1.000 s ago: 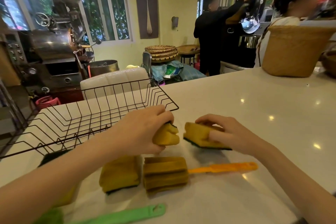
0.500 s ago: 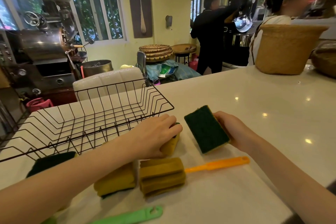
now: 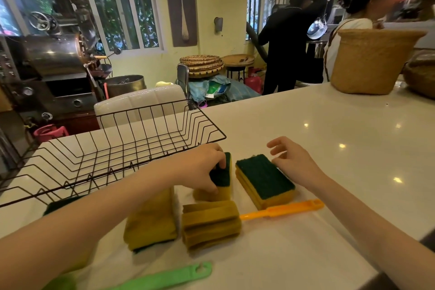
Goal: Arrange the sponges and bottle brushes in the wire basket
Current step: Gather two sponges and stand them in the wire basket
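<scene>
A black wire basket (image 3: 113, 148) stands empty on the white counter at the left. My left hand (image 3: 204, 165) grips a yellow sponge (image 3: 223, 179) with a green scrub face, standing on its edge just in front of the basket. Right of it a second sponge (image 3: 266, 176) lies flat, green side up, with my right hand (image 3: 292, 160) open beside it, fingers spread. Nearer me lie a yellow sponge (image 3: 150, 223) and a bottle brush with a yellow foam head (image 3: 209, 223) and orange handle (image 3: 282, 211). A green brush handle (image 3: 169, 278) lies at the front edge.
A dark green sponge (image 3: 61, 202) peeks out under my left forearm by the basket. A woven basket (image 3: 369, 61) stands at the counter's far right. Two people stand behind the counter. A white chair back (image 3: 138, 103) rises behind the wire basket.
My right hand set its sponge down flat, green side up, and let go. My left hand turned its sponge upright, green face showing.
</scene>
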`<state>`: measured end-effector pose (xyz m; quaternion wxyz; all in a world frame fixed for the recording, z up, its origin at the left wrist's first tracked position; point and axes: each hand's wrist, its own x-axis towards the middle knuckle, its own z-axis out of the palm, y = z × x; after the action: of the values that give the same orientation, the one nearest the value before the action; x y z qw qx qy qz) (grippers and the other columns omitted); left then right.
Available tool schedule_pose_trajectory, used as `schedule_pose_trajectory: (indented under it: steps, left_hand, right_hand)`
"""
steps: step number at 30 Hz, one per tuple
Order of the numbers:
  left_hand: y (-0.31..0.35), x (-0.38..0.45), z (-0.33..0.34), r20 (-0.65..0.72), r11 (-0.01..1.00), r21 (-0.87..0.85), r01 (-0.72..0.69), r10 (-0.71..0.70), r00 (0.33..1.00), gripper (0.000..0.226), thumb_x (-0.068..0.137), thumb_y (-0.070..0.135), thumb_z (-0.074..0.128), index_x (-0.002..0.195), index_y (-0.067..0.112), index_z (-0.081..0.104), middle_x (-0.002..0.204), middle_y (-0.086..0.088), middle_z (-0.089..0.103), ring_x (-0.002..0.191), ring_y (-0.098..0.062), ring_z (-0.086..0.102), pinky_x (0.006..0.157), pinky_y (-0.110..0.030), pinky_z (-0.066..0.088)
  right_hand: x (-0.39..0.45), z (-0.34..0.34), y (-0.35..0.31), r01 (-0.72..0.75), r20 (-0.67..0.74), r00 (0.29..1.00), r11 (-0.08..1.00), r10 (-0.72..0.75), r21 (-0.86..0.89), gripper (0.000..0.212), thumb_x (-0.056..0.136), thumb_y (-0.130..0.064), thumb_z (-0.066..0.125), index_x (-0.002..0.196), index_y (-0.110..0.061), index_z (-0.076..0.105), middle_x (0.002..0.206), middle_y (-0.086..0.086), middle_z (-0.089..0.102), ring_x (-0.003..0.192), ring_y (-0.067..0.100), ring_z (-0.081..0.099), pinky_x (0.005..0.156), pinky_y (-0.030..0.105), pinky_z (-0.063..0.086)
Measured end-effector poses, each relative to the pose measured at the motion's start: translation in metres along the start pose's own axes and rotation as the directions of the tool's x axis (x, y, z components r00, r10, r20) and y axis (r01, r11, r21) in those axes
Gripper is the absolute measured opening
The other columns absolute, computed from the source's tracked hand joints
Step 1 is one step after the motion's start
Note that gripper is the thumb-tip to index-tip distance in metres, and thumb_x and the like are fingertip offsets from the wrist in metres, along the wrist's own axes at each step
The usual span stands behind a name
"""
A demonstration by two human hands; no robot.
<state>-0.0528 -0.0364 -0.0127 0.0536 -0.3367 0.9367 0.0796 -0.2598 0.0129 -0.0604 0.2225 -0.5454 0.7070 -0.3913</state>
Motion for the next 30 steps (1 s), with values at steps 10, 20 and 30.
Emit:
schedule_pose_trajectory:
  steps: [10,20,30]
  left_hand:
    - [0.010,0.025,-0.012,0.188,0.992,0.076,0.097,-0.110,0.976,0.049,0.070,0.031,0.072,0.108,0.014,0.047,0.099,-0.001,0.045,0.088,-0.016,0.043,0.060,-0.018,0.037]
    - [0.017,0.023,-0.017,0.139,0.998,0.028,0.058,-0.062,0.988,0.053,0.066,0.047,0.072,0.102,0.018,0.047,0.097,0.000,0.049,0.084,-0.015,0.044,0.060,-0.021,0.037]
    - [0.027,0.010,-0.053,-0.096,0.984,-0.167,-0.066,0.051,0.994,0.054,0.066,0.046,0.071,0.107,0.023,0.045,0.109,0.000,0.049,0.094,-0.017,0.048,0.074,-0.027,0.045]
  right_hand:
    - [-0.012,-0.012,-0.028,0.303,0.488,0.850,0.942,-0.200,-0.143,0.016,0.078,-0.017,0.058,0.093,-0.021,0.059,0.122,-0.015,0.044,0.110,0.010,0.042,0.092,0.030,0.041]
    - [-0.007,-0.034,-0.036,0.338,0.654,0.756,0.863,-0.010,-0.377,0.063,0.062,-0.020,0.076,0.113,-0.030,0.041,0.113,-0.005,0.038,0.101,0.017,0.043,0.065,0.018,0.043]
    - [0.002,-0.069,-0.056,0.363,0.491,0.854,0.871,-0.170,-0.331,0.057,0.064,-0.014,0.074,0.106,-0.038,0.043,0.114,-0.007,0.040,0.106,0.016,0.044,0.072,0.019,0.049]
